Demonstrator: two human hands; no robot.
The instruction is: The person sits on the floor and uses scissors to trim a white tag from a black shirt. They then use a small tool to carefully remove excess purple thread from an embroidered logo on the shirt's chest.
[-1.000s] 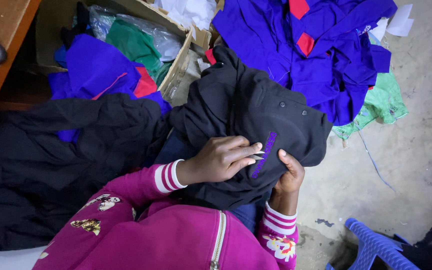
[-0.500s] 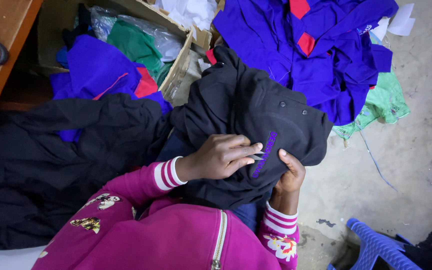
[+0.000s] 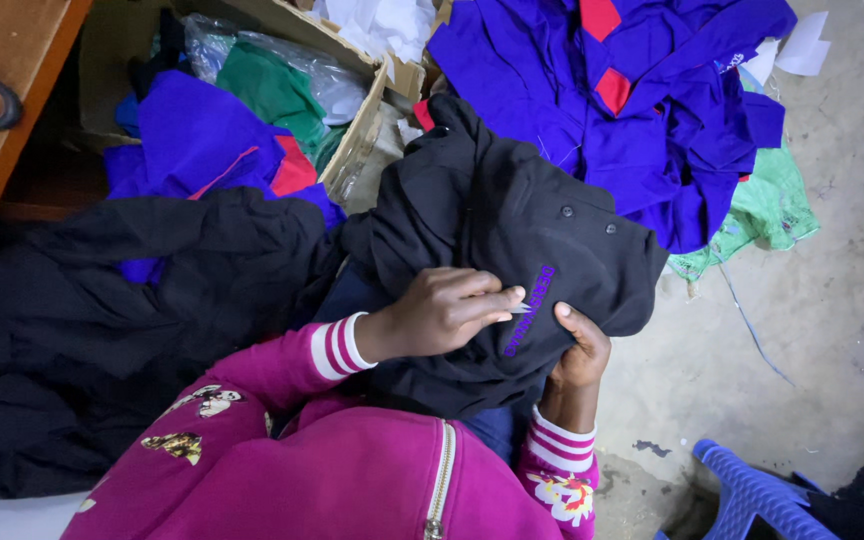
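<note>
Garment workshop: heaped blue uniforms (image 3: 642,90)

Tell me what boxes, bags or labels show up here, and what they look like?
Cardboard box: top centre, brown, open.
Clear plastic bag: inside it, crinkled, around green cloth.
Embroidered lettering: purple strip on the black garment, between left hand and right hand.

A shirt (image 3: 512,240) lies on the lap, a cardboard box (image 3: 372,120) behind it.

The left hand (image 3: 442,315) lies palm down with fingers (image 3: 487,295) stretched toward the right hand (image 3: 580,350), whose thumb (image 3: 567,318) points up just beyond those fingertips, its other fingers hidden.
</note>
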